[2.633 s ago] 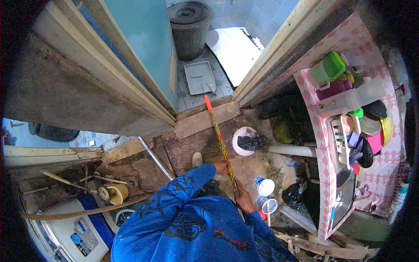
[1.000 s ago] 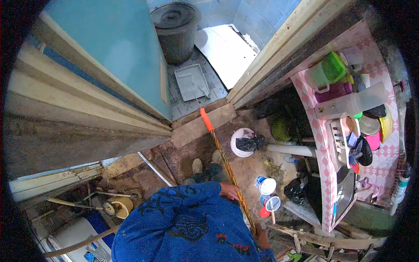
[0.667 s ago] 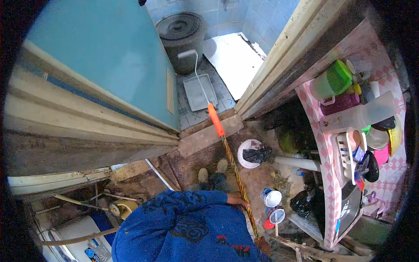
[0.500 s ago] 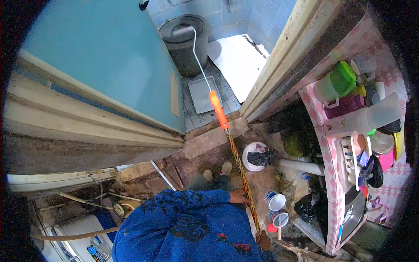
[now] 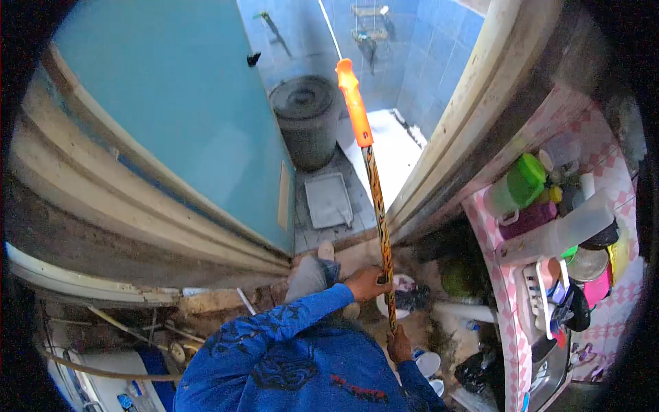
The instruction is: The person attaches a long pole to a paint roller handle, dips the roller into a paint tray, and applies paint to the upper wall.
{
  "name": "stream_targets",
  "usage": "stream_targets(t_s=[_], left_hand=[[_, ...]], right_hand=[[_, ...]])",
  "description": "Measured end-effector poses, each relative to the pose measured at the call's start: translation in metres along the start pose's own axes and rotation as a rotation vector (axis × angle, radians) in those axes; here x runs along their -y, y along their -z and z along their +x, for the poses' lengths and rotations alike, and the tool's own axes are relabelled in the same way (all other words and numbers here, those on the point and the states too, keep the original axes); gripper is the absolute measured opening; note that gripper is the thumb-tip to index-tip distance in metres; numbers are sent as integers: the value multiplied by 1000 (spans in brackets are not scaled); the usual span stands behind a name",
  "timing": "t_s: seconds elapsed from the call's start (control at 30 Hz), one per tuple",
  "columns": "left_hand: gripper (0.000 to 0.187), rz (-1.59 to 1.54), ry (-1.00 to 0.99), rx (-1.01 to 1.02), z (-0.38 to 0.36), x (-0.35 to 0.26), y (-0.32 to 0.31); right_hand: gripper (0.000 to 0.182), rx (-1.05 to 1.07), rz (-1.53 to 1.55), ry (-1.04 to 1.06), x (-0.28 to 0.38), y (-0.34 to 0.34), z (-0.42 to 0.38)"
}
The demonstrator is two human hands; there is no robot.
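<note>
My left hand (image 5: 366,284) is closed around a long black-and-yellow patterned pole (image 5: 379,206). Lower down, near the pole's bottom end, my right hand (image 5: 399,345) grips it too. An orange handle (image 5: 354,103) sits at the pole's top, with a thin white rod running up from it. This is a paint roller on an extension pole; its roller head is beyond the top edge of the view. Through the doorway, a pale paint tray (image 5: 328,200) lies on the tiled floor. A dark lidded barrel (image 5: 305,123) stands behind it.
A blue-green door (image 5: 171,117) is at the left of the opening, and a wooden frame (image 5: 467,103) at the right. A white sheet (image 5: 391,147) covers part of the inner floor. Kitchenware crowds the tiled counter (image 5: 491,247). White buckets (image 5: 427,364) stand near my right arm.
The pole has risen with both hands, carrying the roller head out of the top of view. One foot has stepped forward to the doorway, and the camera view has tilted up.
</note>
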State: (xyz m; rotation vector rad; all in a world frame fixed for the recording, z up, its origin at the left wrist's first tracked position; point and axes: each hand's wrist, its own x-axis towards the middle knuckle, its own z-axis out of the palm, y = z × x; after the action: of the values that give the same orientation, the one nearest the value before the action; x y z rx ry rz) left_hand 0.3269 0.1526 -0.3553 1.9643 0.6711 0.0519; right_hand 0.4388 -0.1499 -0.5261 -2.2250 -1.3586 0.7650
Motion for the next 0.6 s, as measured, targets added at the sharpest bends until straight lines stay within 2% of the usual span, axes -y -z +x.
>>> stream_targets(t_s=[0.03,0.07,0.1,0.13,0.17,0.2,0.23,0.27,0.3,0.37,0.4,0.43,0.5,0.53,0.57,0.6], left_hand=[[60,13,46,-51,4,-16,26],[58,7,-70,-165,19,4,28],[58,22,-97,-174,28,1,45],[54,-2,-107,-244,36,-4,63],[50,-30,-119,-310,42,-11,83],[45,40,-70,-304,47,-25,108],[45,52,-117,-311,57,-31,130],[42,11,-159,-370,66,-32,146],[39,-35,-203,-428,78,-34,163],[34,-79,-284,-455,100,-43,208],[33,-47,-221,-437,110,-49,233],[30,-62,-272,-471,109,-73,259],[29,-151,-366,-516,132,-81,296],[28,-134,-394,-527,133,-100,320],[26,-178,-403,-493,142,-106,336],[25,-223,-439,-472,149,-123,357]], right_hand=[[44,-28,-2,14,5,1,23],[46,-6,277,-13,13,-1,46],[49,19,557,-33,25,-1,70],[49,-9,25,27,52,15,91],[49,-41,20,33,89,34,109],[49,28,130,-78,125,53,132],[48,92,243,-185,146,68,159],[48,45,236,-177,98,31,189],[47,-215,376,198,72,-11,238],[39,-250,40,149,118,2,287],[36,-163,68,47,150,20,309],[33,-72,100,-58,188,46,328],[32,-84,431,-25,243,79,359],[45,-124,428,69,265,96,367],[38,-244,404,117,274,91,382],[37,-265,445,109,305,116,390]])
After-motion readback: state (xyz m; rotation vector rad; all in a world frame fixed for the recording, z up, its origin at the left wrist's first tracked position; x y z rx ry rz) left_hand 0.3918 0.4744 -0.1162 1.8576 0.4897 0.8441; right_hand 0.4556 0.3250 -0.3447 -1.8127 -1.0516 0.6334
